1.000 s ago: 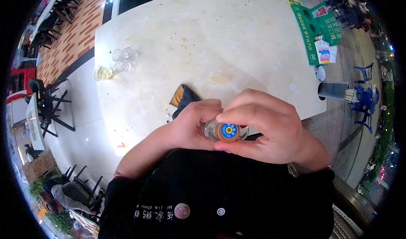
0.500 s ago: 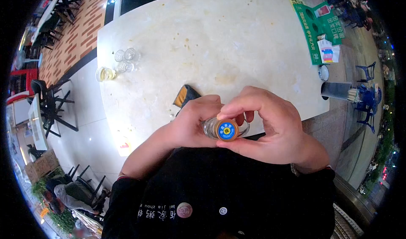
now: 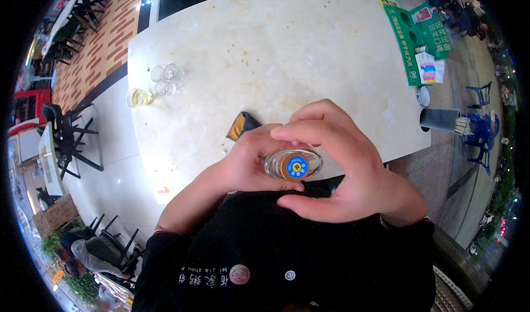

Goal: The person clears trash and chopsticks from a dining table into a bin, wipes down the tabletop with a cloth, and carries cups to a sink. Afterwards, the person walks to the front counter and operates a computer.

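Observation:
A clear glass bottle [image 3: 270, 164] is held close in front of my body, its top towards me. Its orange-brown screw cap [image 3: 295, 167] carries a round blue and yellow label with writing. My left hand [image 3: 249, 160] wraps around the bottle from the left side. On the other side my right hand [image 3: 353, 171] is open, its thumb and fingers spread around the cap with a gap and not touching it. Just beyond my left hand a dark folded piece with an orange-yellow face [image 3: 243, 125] lies on the table; I cannot tell what it is.
On the pale stained table [image 3: 265, 47] several small glasses [image 3: 167, 79] stand at the left, beside a cup of yellowish liquid [image 3: 138, 97]. At the right edge are green printed sheets [image 3: 406, 41], a tissue pack [image 3: 428, 68], a round tin [image 3: 423, 96] and a dark cylindrical holder [image 3: 439, 120] with sticks.
My right thumb and fingers have let go of the cap and spread apart. The cap's label has turned. My left hand keeps hold of the bottle.

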### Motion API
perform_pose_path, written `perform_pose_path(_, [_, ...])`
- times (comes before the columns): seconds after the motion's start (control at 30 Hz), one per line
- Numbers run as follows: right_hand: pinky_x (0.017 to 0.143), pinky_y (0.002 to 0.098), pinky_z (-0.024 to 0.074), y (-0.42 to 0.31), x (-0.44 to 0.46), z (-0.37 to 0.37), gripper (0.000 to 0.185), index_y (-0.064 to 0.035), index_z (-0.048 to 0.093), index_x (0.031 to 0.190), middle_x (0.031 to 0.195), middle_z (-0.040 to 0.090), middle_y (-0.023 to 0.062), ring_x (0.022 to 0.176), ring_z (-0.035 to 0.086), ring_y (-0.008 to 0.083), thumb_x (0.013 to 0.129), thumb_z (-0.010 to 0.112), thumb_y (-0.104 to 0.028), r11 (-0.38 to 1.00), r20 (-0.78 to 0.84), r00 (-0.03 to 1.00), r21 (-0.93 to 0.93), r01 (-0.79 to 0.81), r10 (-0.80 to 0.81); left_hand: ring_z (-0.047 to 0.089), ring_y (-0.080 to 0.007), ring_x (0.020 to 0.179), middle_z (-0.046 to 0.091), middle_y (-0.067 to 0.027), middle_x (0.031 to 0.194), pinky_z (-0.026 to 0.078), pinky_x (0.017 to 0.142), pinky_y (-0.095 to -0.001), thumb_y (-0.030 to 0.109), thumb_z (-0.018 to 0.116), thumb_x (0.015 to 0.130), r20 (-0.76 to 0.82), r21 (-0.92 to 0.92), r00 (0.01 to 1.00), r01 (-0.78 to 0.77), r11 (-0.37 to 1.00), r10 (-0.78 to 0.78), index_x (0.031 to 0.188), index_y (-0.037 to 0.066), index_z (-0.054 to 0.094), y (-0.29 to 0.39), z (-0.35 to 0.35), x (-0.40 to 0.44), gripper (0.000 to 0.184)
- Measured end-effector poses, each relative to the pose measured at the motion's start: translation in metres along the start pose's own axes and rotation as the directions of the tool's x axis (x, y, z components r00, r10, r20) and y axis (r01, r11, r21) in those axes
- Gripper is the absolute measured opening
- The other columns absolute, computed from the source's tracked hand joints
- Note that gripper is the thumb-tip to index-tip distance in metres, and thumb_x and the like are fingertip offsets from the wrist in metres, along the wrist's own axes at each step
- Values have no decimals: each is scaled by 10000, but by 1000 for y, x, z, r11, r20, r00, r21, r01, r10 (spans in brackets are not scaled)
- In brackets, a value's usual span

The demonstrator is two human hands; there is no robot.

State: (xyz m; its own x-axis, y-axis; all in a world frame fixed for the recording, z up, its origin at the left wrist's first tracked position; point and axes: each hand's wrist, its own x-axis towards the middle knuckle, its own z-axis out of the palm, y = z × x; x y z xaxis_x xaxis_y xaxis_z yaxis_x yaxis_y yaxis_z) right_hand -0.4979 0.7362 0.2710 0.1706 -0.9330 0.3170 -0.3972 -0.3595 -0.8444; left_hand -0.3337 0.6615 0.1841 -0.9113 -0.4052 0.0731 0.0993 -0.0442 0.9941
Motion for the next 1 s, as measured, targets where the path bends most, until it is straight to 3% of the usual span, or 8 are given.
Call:
perform_pose_path(0.23, [764,282,463,-3,-4,-12,463,-13,510,1096,983,591,122,890,583,182,666,673,35,997,68,995,25,-76,74,525,-215,693,563,-78,765,408,612,-314,235,823,580,52,134,996,-79,988,72,934,52,623,0,-8,2,446])
perform_pose_path(0.33, [789,290,464,4,-10,-12,448,3,482,1134,1026,579,163,925,583,205,714,636,16,936,10,991,326,-132,136,518,-208,679,555,-80,736,402,608,-307,263,826,576,67,229,993,-110,967,97,967,57,631,5,-9,3,482])
perform_pose_path(0.4, [829,314,466,12,-13,-6,422,27,450,1162,1048,561,196,957,577,235,767,587,-23,521,-67,928,841,-145,367,504,-205,659,541,-77,714,392,595,-305,270,824,579,78,243,997,-24,970,6,977,64,638,6,-7,3,485])
perform_pose_path(0.47, [822,316,487,26,-19,-5,396,45,433,1166,1081,531,210,963,573,261,808,559,-67,466,-29,946,875,-133,323,496,-197,654,574,-76,739,391,594,-300,268,827,573,85,275,993,-103,956,82,999,57,637,3,-7,5,513])
perform_pose_path(0.53, [805,306,510,31,-22,-2,380,40,431,1169,1124,488,225,963,569,288,820,544,-59,76,113,899,984,-159,423,494,-188,656,609,-70,781,394,601,-298,265,826,574,98,283,989,-133,950,110,993,43,635,2,-7,5,511])
perform_pose_path(0.8, [673,263,503,31,-21,-4,310,6,455,1132,1001,556,133,843,589,220,823,456,-8,-101,177,842,984,-146,509,489,-180,670,643,-63,872,402,618,-300,243,820,585,82,281,993,-100,954,80,1002,40,632,7,-9,5,501])
perform_pose_path(0.93, [532,228,425,26,-25,1,148,-46,541,931,750,545,42,655,554,142,822,585,-136,427,88,830,825,-371,551,494,-183,681,645,-59,901,405,623,-301,230,807,596,80,298,993,-102,949,81,995,44,632,9,-8,6,473])
perform_pose_path(1.0, [496,200,385,14,-18,8,268,-8,560,927,703,519,43,581,495,113,755,693,-165,986,-132,977,18,-166,167,499,-187,686,645,-59,903,407,624,-304,221,800,598,63,297,992,-124,947,110,988,48,633,7,-8,6,458])
